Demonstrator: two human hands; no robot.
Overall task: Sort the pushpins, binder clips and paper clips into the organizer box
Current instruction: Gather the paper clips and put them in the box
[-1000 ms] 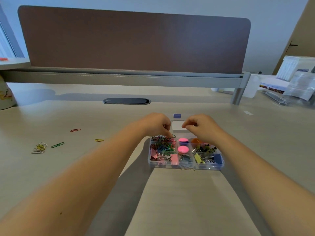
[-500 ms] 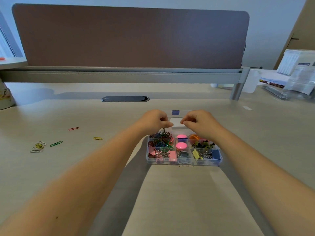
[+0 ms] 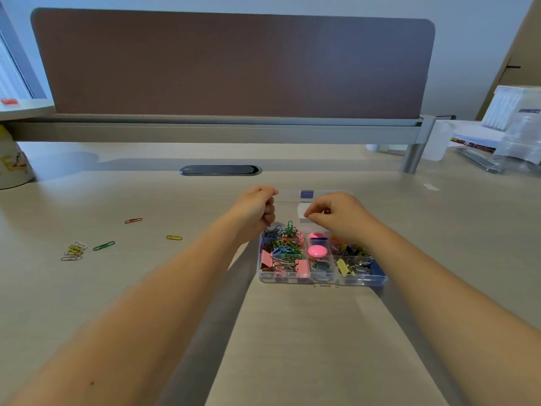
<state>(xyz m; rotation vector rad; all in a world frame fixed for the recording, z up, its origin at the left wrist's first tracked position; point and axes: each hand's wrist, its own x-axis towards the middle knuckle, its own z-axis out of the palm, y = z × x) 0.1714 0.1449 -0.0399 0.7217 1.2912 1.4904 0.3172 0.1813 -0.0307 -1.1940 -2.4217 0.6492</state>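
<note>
While over the organizer box [image 3: 322, 278]: left hand [image 3: 256, 208] fingers pinched on a paper clip [image 3: 267, 222]; right hand [image 3: 341, 215] fingers curled, grasp unclear.

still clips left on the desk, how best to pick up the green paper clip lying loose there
Pinch the green paper clip across its two long wires at the middle, coming straight down from above. It lies flat on the desk, apart from the other clips, so the fingers have room either side.

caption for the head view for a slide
Both hands, left hand and right hand, over the open organizer box; loose paper clips remain on desk.
</note>
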